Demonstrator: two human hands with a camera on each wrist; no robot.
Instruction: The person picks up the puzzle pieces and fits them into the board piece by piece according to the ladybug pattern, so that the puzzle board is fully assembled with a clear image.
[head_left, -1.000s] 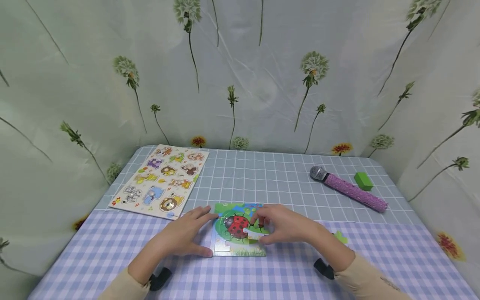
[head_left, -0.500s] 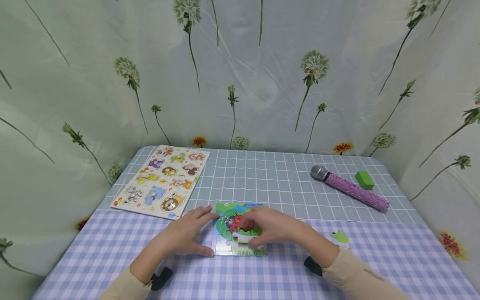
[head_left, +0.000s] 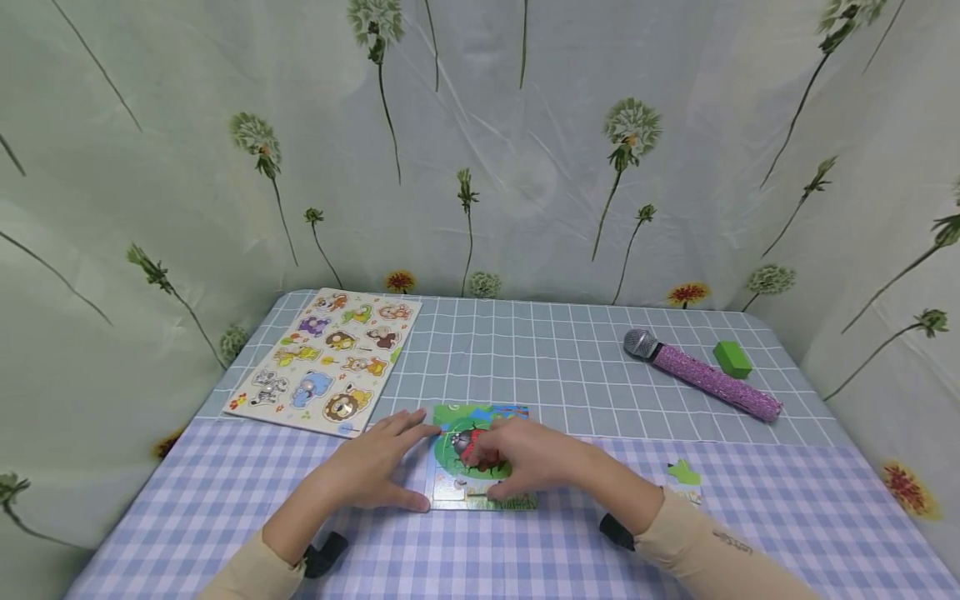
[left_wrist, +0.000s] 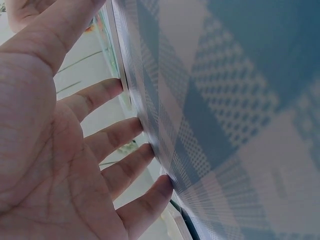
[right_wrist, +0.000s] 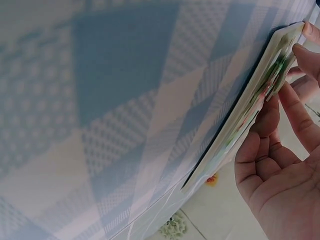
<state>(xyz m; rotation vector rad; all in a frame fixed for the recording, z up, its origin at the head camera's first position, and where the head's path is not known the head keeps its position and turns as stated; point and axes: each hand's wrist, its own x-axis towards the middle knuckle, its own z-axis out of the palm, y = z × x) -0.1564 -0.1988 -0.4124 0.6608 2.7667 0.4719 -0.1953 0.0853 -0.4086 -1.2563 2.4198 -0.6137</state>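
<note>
A small ladybug jigsaw puzzle (head_left: 452, 467) lies on the checked cloth. My left hand (head_left: 375, 468) rests at its left side, fingers spread and fairly straight, with thumb and forefinger touching the frame's edge. Over the right half of the picture is my right hand (head_left: 536, 457), covering part of the ladybug. In the right wrist view, its thumb and fingers pinch a thin puzzle piece (right_wrist: 278, 86) just at the board's surface; how well it sits there I cannot tell. A green and white puzzle piece (head_left: 684, 473) lies apart, beyond my right forearm.
An animal peg puzzle board (head_left: 322, 362) stands at the back left. Toward the back right lie a microphone (head_left: 705, 375) with a glittery pink handle and a green block (head_left: 732, 359). A flower-print curtain (head_left: 540, 167) hangs behind the table.
My right hand has moved left and slightly toward me across the ladybug puzzle, with the piece in its fingers. The left hand has stayed at the board's left edge.
</note>
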